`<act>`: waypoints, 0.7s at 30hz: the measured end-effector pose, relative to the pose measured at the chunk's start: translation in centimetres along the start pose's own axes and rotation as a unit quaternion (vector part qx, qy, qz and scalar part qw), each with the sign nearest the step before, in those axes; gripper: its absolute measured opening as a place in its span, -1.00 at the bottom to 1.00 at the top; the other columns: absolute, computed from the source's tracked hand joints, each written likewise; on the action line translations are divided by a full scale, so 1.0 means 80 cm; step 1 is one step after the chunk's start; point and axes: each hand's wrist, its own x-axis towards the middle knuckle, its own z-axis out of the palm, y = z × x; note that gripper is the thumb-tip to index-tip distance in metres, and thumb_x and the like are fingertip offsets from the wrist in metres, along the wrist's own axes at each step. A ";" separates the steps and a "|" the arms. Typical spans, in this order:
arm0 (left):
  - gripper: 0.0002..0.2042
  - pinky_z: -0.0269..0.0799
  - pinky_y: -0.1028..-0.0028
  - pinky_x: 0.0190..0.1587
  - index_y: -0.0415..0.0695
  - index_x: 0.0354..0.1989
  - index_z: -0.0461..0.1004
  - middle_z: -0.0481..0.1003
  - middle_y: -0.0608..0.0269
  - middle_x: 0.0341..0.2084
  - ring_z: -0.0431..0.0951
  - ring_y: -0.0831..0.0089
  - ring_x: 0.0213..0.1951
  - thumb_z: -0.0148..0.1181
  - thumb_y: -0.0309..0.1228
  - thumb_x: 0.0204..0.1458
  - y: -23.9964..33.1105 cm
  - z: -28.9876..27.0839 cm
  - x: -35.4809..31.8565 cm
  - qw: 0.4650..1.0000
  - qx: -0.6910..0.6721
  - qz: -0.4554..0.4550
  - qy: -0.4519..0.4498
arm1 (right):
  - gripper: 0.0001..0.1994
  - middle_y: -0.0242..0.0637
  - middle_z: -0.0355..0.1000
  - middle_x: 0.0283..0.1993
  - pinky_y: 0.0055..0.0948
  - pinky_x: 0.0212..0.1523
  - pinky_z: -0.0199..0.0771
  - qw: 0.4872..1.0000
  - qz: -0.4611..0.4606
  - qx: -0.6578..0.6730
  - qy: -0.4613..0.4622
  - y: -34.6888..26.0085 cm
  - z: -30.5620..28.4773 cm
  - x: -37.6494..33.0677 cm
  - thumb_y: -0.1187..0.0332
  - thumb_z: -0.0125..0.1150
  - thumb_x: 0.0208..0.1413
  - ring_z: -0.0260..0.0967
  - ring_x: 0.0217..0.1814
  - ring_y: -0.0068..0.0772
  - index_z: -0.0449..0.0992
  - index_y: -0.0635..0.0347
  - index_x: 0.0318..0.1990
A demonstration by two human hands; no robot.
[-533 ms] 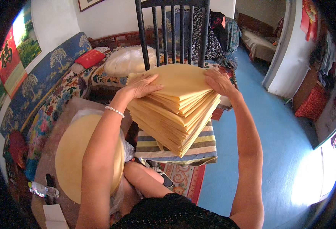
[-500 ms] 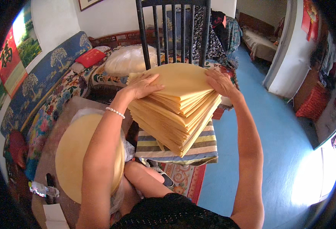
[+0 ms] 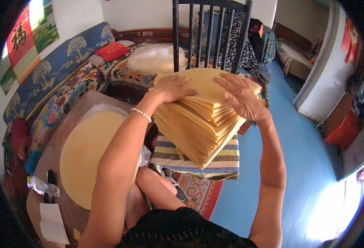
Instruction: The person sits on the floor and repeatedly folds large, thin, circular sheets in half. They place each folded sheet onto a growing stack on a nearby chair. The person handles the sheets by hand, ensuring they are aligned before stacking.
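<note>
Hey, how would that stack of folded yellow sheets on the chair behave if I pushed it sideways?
The stack would probably shear or fan out, since its edges are staggered and no binding shows. The top sheet looks thin, so likely floppy. Piled high, it may tip.

Left forearm hid the right side of round yellow sheet; folded stack covered part of striped cloth; chair's top rail cut off above.

Count stood at: two hands, one folded-sheet stack, one round-sheet pile, one chair, one bottle.
</note>
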 end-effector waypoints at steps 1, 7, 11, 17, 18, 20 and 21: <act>-0.15 -0.10 0.29 0.30 -0.08 0.24 0.15 0.05 -0.06 0.25 0.02 0.07 0.28 -0.16 0.34 -0.10 0.004 -0.004 -0.007 1.000 0.002 -0.009 0.013 | -0.41 0.02 0.13 0.24 -0.13 0.30 -0.22 0.998 -0.040 0.052 -0.005 -0.016 0.004 0.002 -0.13 -0.29 0.20 -0.09 0.36 -0.02 0.26 0.09 0.20; -0.17 0.08 0.26 0.22 -0.14 0.10 0.32 0.28 -0.10 0.10 0.22 0.09 0.18 -0.17 0.37 -0.11 -0.013 0.023 0.004 0.993 -0.022 0.028 0.115 | -0.50 -0.08 0.13 0.27 -0.12 0.31 -0.21 0.991 -0.032 0.055 -0.115 -0.013 0.032 -0.022 0.01 -0.31 0.23 -0.07 0.36 -0.08 0.26 0.04 0.20; -0.31 0.23 0.20 0.05 -0.21 -0.25 0.46 0.45 -0.12 -0.19 0.39 0.06 -0.04 -0.20 0.28 -0.01 -0.040 0.010 -0.033 0.972 -0.111 0.084 0.190 | -0.50 -0.06 0.24 0.19 -0.13 0.31 -0.16 0.996 0.012 0.086 0.016 -0.058 0.024 -0.024 0.05 -0.29 0.24 0.05 0.30 -0.06 0.32 0.22 0.13; -0.57 0.36 0.36 -0.03 -0.28 -0.19 0.47 0.48 -0.05 -0.16 0.48 0.11 -0.13 0.20 -0.12 -0.05 -0.091 0.029 -0.232 0.885 -0.276 -0.007 0.375 | -0.63 -0.03 0.42 -0.06 -0.13 0.01 0.34 0.950 -0.107 0.257 0.140 -0.187 0.090 -0.101 0.19 0.06 0.08 0.38 -0.04 0.04 0.44 0.32 -0.09; -0.59 0.36 0.39 -0.03 -0.29 -0.17 0.47 0.48 -0.05 -0.16 0.49 0.13 -0.14 0.24 -0.19 -0.07 -0.119 0.059 -0.272 0.892 -0.249 -0.045 0.375 | -0.69 -0.03 0.43 -0.12 -0.16 -0.05 0.38 0.951 -0.119 0.277 0.059 -0.214 0.116 -0.096 0.29 0.14 0.00 0.39 -0.09 0.04 0.46 0.31 -0.14; -0.62 0.34 0.34 0.01 -0.26 -0.18 0.48 0.47 -0.05 -0.16 0.47 0.11 -0.11 0.27 -0.25 -0.12 -0.145 0.100 -0.365 0.933 -0.122 -0.129 0.314 | -0.76 0.00 0.43 -0.24 -0.25 -0.20 0.46 0.939 -0.110 0.326 -0.003 -0.252 0.204 -0.096 0.49 0.26 -0.18 0.41 -0.21 0.04 0.49 0.30 -0.27; -0.63 0.32 0.31 0.03 -0.24 -0.18 0.48 0.46 -0.04 -0.13 0.44 0.09 -0.07 0.27 -0.27 -0.14 -0.156 0.136 -0.418 0.939 -0.065 -0.141 0.307 | -0.80 -0.01 0.45 -0.27 -0.28 -0.25 0.48 0.924 -0.070 0.374 -0.034 -0.260 0.257 -0.103 0.47 0.24 -0.14 0.43 -0.25 0.02 0.49 0.31 -0.29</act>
